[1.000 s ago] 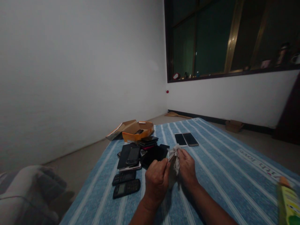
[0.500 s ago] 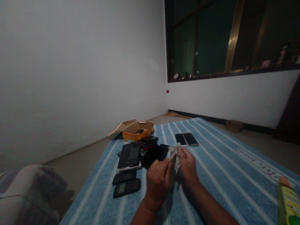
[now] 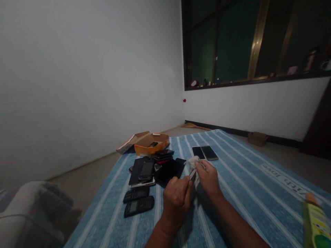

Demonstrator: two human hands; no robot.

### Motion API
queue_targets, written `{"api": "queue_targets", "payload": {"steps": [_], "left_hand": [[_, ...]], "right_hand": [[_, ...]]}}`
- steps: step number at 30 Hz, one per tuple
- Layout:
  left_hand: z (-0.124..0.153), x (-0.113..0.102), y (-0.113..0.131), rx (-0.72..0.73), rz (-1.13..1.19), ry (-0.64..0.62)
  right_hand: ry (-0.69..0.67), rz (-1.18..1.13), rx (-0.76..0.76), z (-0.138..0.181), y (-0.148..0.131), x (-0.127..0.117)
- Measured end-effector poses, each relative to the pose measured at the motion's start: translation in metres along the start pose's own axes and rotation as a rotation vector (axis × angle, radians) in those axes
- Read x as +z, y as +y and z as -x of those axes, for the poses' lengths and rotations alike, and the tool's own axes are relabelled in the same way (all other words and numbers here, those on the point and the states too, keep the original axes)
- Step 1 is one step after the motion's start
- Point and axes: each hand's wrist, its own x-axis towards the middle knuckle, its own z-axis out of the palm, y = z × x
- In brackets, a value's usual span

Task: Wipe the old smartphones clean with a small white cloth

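Observation:
My left hand (image 3: pixel 176 197) is closed around a slim phone (image 3: pixel 192 175), of which only a pale, silvery edge shows. A crumpled whitish tissue or cloth (image 3: pixel 193 161) wraps the phone's far end, pinched in the closed fingers of my right hand (image 3: pixel 209 177). Left of my hands lies a loose group of phones: a large dark one (image 3: pixel 169 171), a touchscreen phone (image 3: pixel 147 170) on top of a black flat device (image 3: pixel 136 172), and two keypad phones, one nearer (image 3: pixel 139 206) and one farther (image 3: pixel 136 194). Beyond my right hand, a white phone (image 3: pixel 198 152) and a gold-edged phone (image 3: pixel 209 153) lie side by side.
An open orange cardboard box (image 3: pixel 146 151) with a phone inside stands at the back left, behind a stack of phones (image 3: pixel 162 155). A yellow-green bottle or tube (image 3: pixel 317 220) lies at the right on the blue striped sheet (image 3: pixel 248 193). Grey fabric (image 3: pixel 31 213) is at lower left.
Both hands have shifted slightly right and the tissue has changed shape around the phone's end. Both hands keep their hold; the other phones lie as before.

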Motion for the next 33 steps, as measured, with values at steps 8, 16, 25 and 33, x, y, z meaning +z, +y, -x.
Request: {"api": "queue_targets", "payload": {"steps": [8,16,25,33], "left_hand": [[0.001,0.001,-0.004,0.005,-0.002,0.01],[0.001,0.0,-0.007,-0.009,-0.02,0.018],[0.001,-0.001,-0.008,-0.009,-0.032,0.01],[0.002,0.0,-0.013,-0.029,-0.036,0.001]], "right_hand": [[0.011,0.052,-0.128,0.01,0.001,0.007],[-0.044,0.072,-0.106,0.009,0.005,0.007],[-0.038,0.06,-0.303,0.017,0.002,0.01],[-0.11,-0.01,-0.21,0.017,0.006,0.01]]}}
